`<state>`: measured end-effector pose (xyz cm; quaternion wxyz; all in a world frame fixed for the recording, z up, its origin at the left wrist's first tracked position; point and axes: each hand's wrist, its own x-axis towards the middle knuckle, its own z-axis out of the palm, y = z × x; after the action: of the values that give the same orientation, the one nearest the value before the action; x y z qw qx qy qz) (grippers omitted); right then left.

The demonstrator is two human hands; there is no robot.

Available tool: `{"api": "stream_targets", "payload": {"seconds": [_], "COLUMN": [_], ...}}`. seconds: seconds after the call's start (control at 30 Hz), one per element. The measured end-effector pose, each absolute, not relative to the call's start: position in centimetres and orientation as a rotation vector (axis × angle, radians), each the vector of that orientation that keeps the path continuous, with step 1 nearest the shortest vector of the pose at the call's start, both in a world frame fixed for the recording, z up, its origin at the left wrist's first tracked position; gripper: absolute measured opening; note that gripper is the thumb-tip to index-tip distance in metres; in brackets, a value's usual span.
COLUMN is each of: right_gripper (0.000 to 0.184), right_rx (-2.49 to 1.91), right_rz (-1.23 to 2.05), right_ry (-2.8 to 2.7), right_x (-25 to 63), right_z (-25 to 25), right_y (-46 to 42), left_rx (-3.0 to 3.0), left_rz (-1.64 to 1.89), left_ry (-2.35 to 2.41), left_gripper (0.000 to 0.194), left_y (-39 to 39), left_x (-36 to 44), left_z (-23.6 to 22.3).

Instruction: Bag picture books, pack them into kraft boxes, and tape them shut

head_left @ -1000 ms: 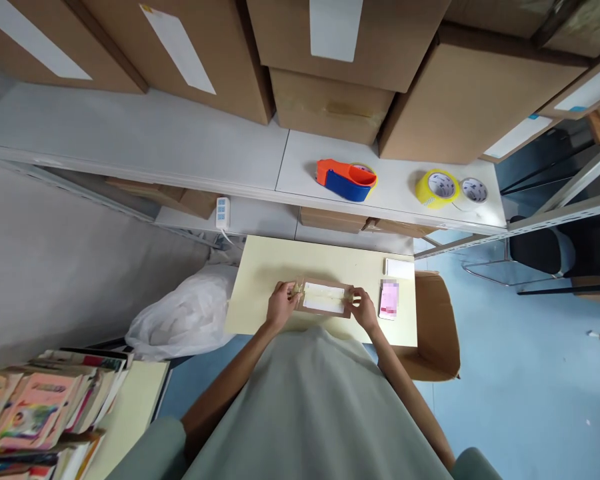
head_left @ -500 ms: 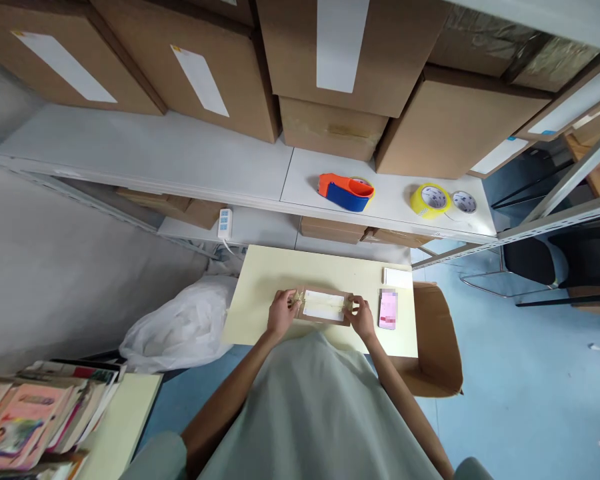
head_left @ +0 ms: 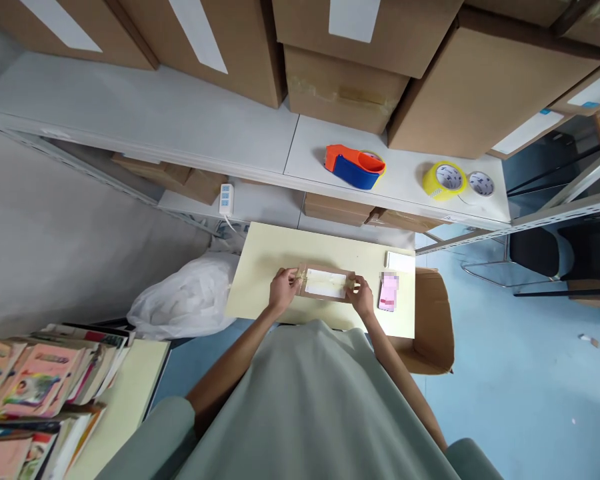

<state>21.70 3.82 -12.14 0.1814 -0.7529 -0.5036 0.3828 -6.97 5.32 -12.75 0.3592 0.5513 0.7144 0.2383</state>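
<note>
A small flat cardboard box (head_left: 326, 297) with a white label (head_left: 325, 283) and clear tape along its top is held over the pale yellow table (head_left: 265, 247). My left hand (head_left: 283, 291) grips its left end, fingers and thumb closed at the taped edge. At the opposite end my right hand (head_left: 361, 297) pinches the box's right edge. Right of that hand lies a phone (head_left: 388, 292) with a pink screen, and behind it a white flat box (head_left: 400, 261).
On the shelf stand an orange-and-blue tape dispenser (head_left: 355, 167), a yellow tape roll (head_left: 444, 180) and large cartons (head_left: 347, 87). An open cardboard box (head_left: 433, 320) is right of the table. A white plastic bag (head_left: 185, 300) and stacked books (head_left: 45, 380) are left.
The view has tilted downward, so shelf and table appear higher in the picture. Both hands keep their hold on the small box's ends, with little visible change.
</note>
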Motion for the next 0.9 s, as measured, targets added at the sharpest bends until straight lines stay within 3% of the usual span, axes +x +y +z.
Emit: {"api": "stream_targets", "payload": {"seconds": [0.37, 0.53, 0.63, 0.77, 0.9], "right_gripper": [0.035, 0.035, 0.03, 0.036, 0.043], "right_rx": [-2.205, -2.337, -2.137, -1.628, -1.574], "right_rz": [1.081, 0.998, 0.761, 0.191, -0.085], "right_ry": [-1.526, -1.854, -2.058, -2.102, -2.122], "right_x": [21.2, 20.8, 20.6, 19.7, 17.8], "right_z": [-10.1, -7.2, -3.4, 4.0, 9.9], "right_y": [4.3, 5.6, 8.5, 16.1, 24.4], "left_rx": [1.593, 1.733, 1.849, 1.947, 1.95], "left_rz": [0.489, 0.44, 0.652, 1.098, 1.428], "left_ry": [1.819, 1.832, 1.761, 1.646, 1.565], "left_gripper": [0.026, 0.043, 0.038, 0.018, 0.007], "left_y": [4.9, 5.4, 7.5, 12.5, 16.8], "left_x": [-7.1, -6.6, -6.5, -6.2, -5.8], "left_z": [-13.1, -11.7, -8.7, -2.0, 5.3]}}
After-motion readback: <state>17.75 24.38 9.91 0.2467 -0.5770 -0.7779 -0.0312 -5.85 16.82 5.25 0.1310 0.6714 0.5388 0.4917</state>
